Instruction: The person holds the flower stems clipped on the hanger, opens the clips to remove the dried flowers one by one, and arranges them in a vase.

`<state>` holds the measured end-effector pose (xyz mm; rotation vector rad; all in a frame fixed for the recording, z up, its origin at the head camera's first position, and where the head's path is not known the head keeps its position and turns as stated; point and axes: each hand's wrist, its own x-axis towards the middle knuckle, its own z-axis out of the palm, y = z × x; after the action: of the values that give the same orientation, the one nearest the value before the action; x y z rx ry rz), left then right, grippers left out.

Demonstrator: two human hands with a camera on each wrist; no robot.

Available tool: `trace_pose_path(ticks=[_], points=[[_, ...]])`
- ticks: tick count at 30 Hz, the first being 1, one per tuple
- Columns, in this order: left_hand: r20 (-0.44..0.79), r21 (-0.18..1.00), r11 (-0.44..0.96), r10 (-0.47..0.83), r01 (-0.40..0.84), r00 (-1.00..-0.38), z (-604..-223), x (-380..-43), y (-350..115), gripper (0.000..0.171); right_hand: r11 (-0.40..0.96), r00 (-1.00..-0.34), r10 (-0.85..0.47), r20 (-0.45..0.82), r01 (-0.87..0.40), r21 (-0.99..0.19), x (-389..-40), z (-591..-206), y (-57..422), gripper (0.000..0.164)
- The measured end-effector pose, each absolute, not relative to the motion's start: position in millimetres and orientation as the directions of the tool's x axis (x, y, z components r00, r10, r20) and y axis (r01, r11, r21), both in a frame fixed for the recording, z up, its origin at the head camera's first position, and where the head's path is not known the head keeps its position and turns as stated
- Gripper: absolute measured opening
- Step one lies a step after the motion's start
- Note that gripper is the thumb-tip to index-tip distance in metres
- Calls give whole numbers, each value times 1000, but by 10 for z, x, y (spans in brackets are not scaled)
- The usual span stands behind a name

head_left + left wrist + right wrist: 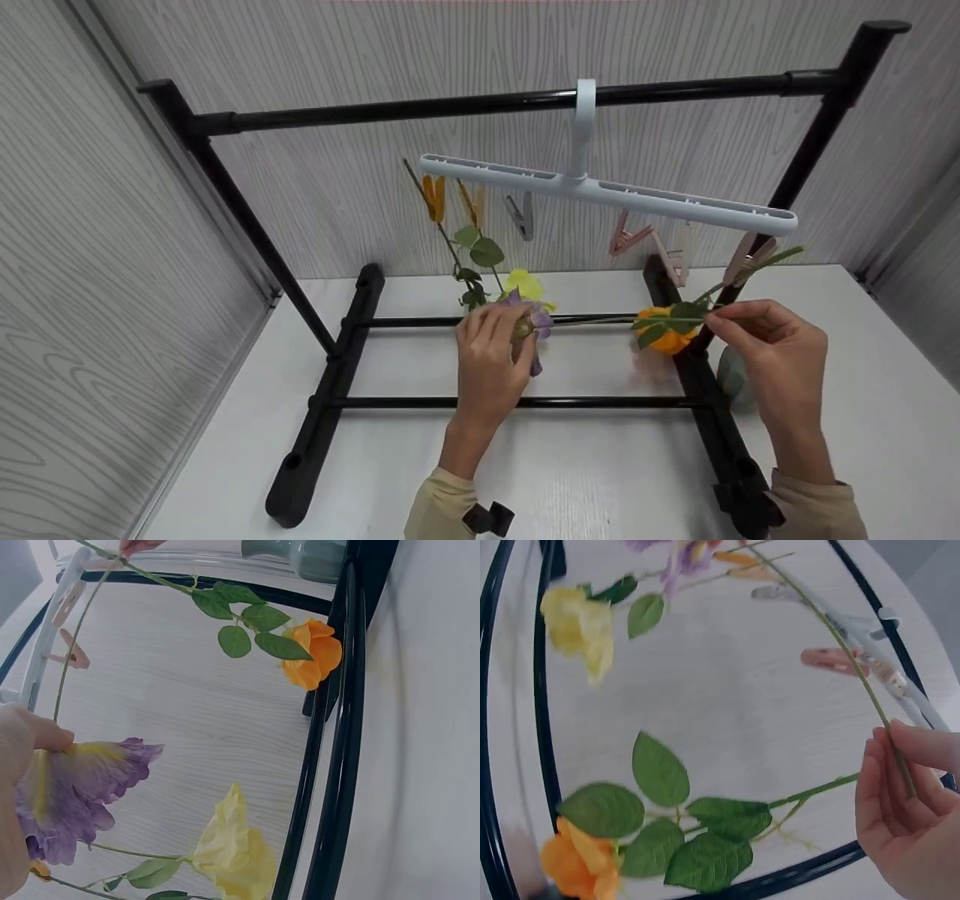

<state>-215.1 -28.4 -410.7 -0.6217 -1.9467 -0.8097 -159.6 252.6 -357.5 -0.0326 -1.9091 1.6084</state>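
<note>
My left hand [489, 352] grips a purple flower [71, 799] right at the base of its bloom. Its long thin stem [832, 634] runs across to my right hand [776, 360], which pinches the far end between thumb and fingers. Above both hands a pale blue hanger [600, 193] with several clothespins hangs from the black bar. An orange flower [315, 652] with green leaves hangs head down from a pink clothespin [744, 259], close by my right hand. Behind my left hand, a yellow flower [236, 851] hangs from the left part of the hanger.
A black rack [465, 106] stands on the white table [570, 480], its two feet joined by low crossbars [600, 403]. A grey-green vase [735, 379] stands beyond the right foot. Free clothespins, one grey [523, 217] and one pink [628, 236], dangle mid-hanger.
</note>
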Motion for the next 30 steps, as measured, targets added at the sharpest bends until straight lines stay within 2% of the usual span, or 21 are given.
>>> trace_pose_path(ticks=[2,4,7,9,13,17,26,30], points=[[883,280,664,105,693,-457,-4110,-2155,-286,35,502,-743,307,595,-405,-765,-1615,-3616,2527,9],[881,270,675,114,687,-459,-4111,-2153,-282,36,695,-668,167,725,-442,-567,-1636,-3661,2509,14],[872,251,695,141,674,-470,-4122,-2145,-254,35,810,-573,-37,819,-497,-311,-1674,-3718,2442,21],[865,227,710,168,667,-473,-4134,-2129,-217,35,816,-542,-120,832,-531,-229,-1687,-3748,2366,24],[862,148,742,228,654,-453,-4165,-2098,-121,35,798,-482,-199,853,-585,-145,-1704,-3787,2188,29],[865,58,780,273,623,-421,-4171,-2069,-37,33,819,-447,-214,869,-567,-89,-1694,-3808,2041,31],[876,-57,818,316,573,-364,-4127,-1954,112,26,879,-485,-256,836,-477,-7,-1645,-3835,1913,31],[867,-46,794,333,607,-370,-4124,-1938,141,25,882,-494,-249,833,-472,-17,-1654,-3842,1938,30]])
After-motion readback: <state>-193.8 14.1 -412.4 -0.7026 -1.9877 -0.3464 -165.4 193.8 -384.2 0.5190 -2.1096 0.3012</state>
